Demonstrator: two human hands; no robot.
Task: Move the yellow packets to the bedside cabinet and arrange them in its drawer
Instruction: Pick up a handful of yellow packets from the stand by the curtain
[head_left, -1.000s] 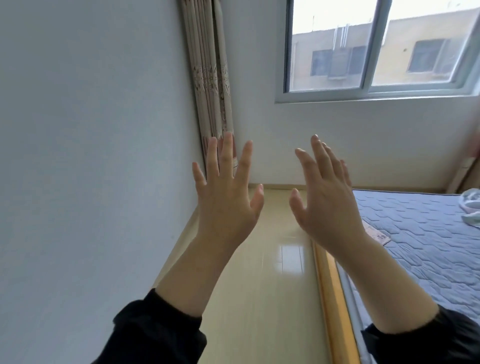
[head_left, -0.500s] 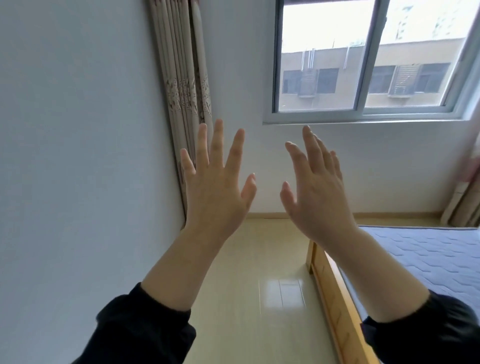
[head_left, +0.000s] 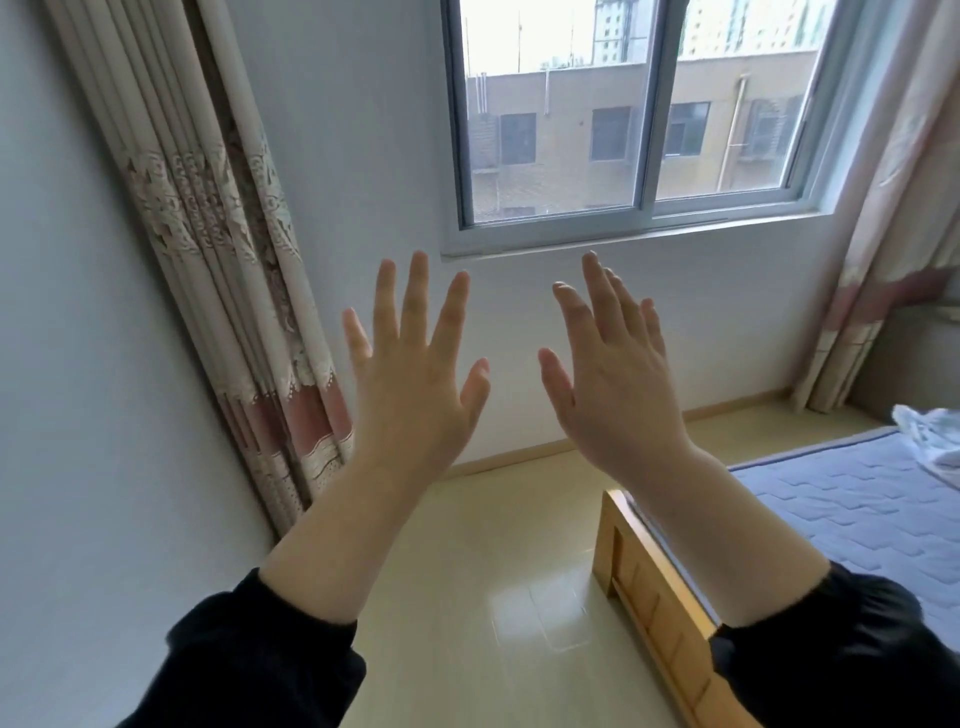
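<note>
Pale grey painted wall (head_left: 104, 364) fills the left and far side, with a grey-framed sliding glass window (head_left: 644, 130) set in it. Glossy cream tiled floor (head_left: 493, 545) below. Blue quilted mattress (head_left: 857, 509) on a light wooden bed frame (head_left: 654, 587), right. Pleated cream-and-pink patterned curtain (head_left: 208, 234) hangs in the left corner.

Left hand (head_left: 410, 395) and right hand (head_left: 613, 400) raised side by side, apart, backs to camera, fingers straight and spread; both hold nothing. Crumpled white plastic bag (head_left: 930, 436) on the mattress, far right.

Yellow packets: not in view. Bedside cabinet: not in view.

Judgement: no packet moved yet; locating step. Next move calls for finding the packets, then lowering a hand to grasp.
</note>
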